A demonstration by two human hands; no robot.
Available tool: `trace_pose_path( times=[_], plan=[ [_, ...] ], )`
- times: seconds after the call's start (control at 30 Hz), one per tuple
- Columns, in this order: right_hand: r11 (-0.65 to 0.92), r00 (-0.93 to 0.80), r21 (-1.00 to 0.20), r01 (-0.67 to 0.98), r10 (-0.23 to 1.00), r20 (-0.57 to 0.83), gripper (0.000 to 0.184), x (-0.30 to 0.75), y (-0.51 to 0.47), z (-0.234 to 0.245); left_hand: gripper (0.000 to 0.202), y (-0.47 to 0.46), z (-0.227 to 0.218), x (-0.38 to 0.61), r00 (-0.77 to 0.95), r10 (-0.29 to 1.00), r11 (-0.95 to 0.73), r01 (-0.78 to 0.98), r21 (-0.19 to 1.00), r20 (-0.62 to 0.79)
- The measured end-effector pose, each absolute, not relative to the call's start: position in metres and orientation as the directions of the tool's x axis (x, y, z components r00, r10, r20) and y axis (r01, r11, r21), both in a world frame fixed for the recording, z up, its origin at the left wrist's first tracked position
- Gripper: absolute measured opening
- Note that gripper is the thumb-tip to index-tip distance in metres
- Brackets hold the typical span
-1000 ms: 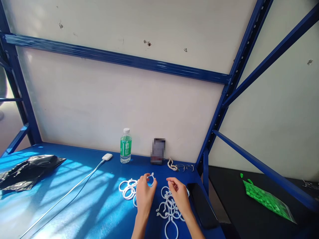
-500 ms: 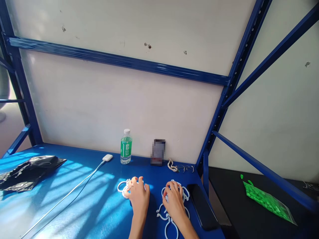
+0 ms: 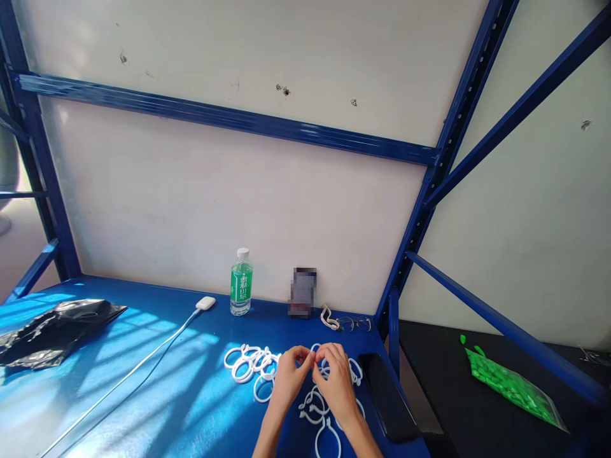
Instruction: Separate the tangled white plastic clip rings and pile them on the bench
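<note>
My left hand and my right hand meet above the blue tabletop, fingertips pinched together on a white plastic ring between them. A cluster of white rings lies flat just left of my left hand. Another pile of white rings lies under and in front of my right hand, partly hidden by it.
At the back wall stand a green-labelled water bottle, a small blurred box and eyeglasses. A white charger and cable cross the table. A black bag lies far left, a black phone right, a green bag beyond.
Both hands lifted off the two ring piles and came together at the middle, now pinching one ring between them. The left cluster of rings is uncovered.
</note>
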State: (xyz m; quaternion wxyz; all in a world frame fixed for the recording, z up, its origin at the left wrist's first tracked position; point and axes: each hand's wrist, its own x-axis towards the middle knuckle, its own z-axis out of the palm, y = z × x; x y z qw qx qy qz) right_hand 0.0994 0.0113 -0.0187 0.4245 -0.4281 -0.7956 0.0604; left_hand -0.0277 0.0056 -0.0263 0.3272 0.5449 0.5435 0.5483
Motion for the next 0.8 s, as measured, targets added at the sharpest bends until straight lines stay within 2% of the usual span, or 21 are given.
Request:
trace_pose_path(
  times=[0.13, 0.2, 0.27, 0.37, 0.47, 0.57, 0.8],
  plan=[
    [0.637, -0.261, -0.530, 0.559, 0.742, 0.617, 0.013, 0.098, 0.009, -0.017, 0.039, 0.005, -0.025, -0.029, -0.187, 0.963, -0.182, 0.068, 0.981, 0.192],
    [0.632, -0.212, -0.588, 0.505, 0.751, 0.625, 0.011, 0.099, 0.010, -0.018, 0.044, 0.006, -0.025, -0.031, -0.196, 0.968, -0.167, -0.027, 0.986, 0.158],
    [0.614, -0.147, -0.655, 0.440, 0.769, 0.622, 0.016, 0.102, 0.013, -0.019, 0.048, 0.007, -0.024, -0.032, -0.198, 0.971, -0.161, -0.114, 0.980, 0.137],
    [0.548, -0.093, -0.781, 0.299, 0.832, 0.547, 0.028, 0.107, 0.018, -0.019, 0.051, 0.008, -0.023, -0.033, -0.190, 0.976, -0.150, -0.224, 0.963, 0.108],
    [0.436, -0.114, -0.891, 0.127, 0.899, 0.424, 0.032, 0.110, 0.020, -0.016, 0.054, 0.008, -0.022, -0.033, -0.176, 0.983, -0.113, -0.305, 0.946, 0.061],
    [0.386, -0.106, -0.922, 0.026, 0.918, 0.381, 0.035, 0.111, 0.018, -0.011, 0.056, 0.007, -0.021, -0.032, -0.157, 0.987, -0.079, -0.334, 0.939, 0.027],
    [0.415, -0.090, -0.909, -0.039, 0.905, 0.416, 0.031, 0.108, 0.015, -0.007, 0.061, 0.010, -0.026, -0.030, -0.135, 0.991, -0.045, -0.340, 0.939, -0.001]
  ],
)
